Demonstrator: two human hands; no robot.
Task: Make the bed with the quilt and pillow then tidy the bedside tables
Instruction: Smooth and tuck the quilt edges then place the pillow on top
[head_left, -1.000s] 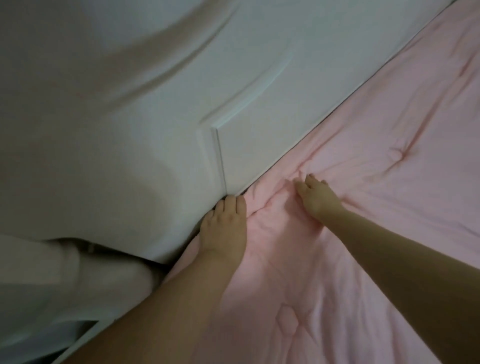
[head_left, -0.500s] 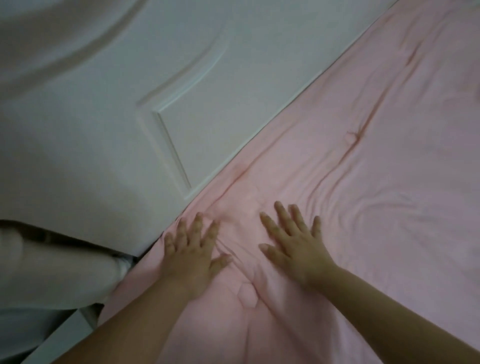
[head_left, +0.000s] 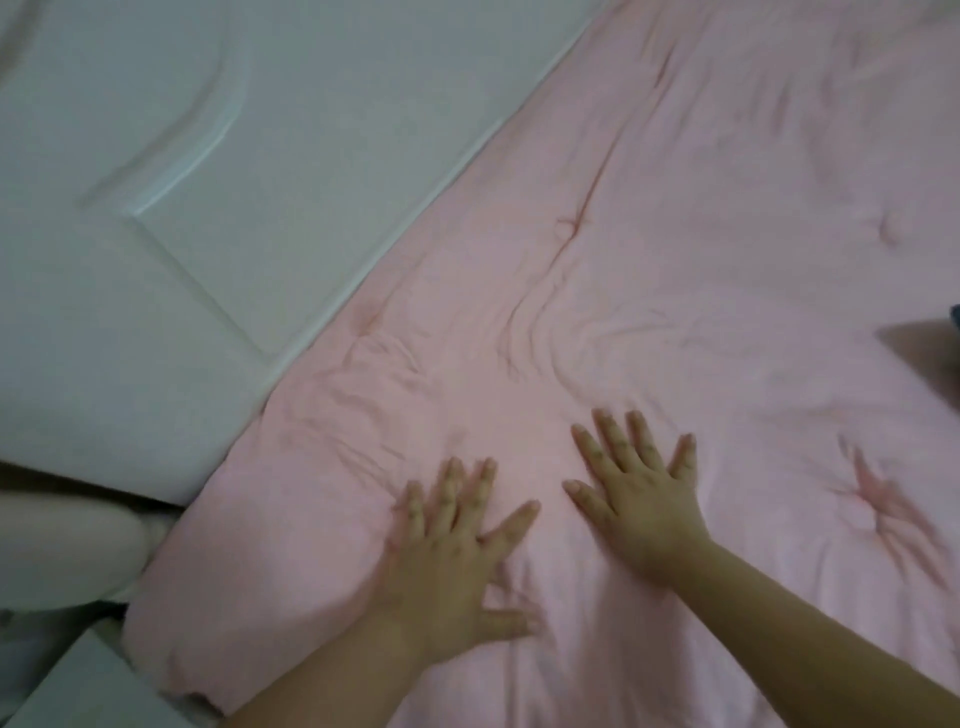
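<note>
Nearest to me, my two bare forearms reach in from the bottom edge, both laid over the pink quilt (head_left: 675, 249). My left hand (head_left: 452, 545) rests palm down on the quilt close to its near-left corner, fingers spread wide and flat, thumb angled out toward the right, holding nothing. Just beside it, a little farther in, my right hand (head_left: 639, 499) lies the same way: palm down, fingers fanned wide, thumb pointing left toward the other hand, nothing gripped. The two hands are near each other but apart, with a strip of pink fabric between the thumbs. At the near-left corner the quilt's edge rolls over in a soft, padded fold, and beyond that edge I see a pale flat surface (head_left: 78, 691) at the bottom left corner; what it belongs to I cannot tell. Past my fingertips the quilt shows shallow wrinkles and a long crease running away toward the far edge, with small stitched tufts dotted across it. Along the quilt's left edge runs the white headboard (head_left: 260, 156), its panel marked by raised moulding, and the quilt lies right against it. Left of the near corner, under the headboard's end, sits a rounded pale shape (head_left: 62, 551), too dim to identify.
</note>
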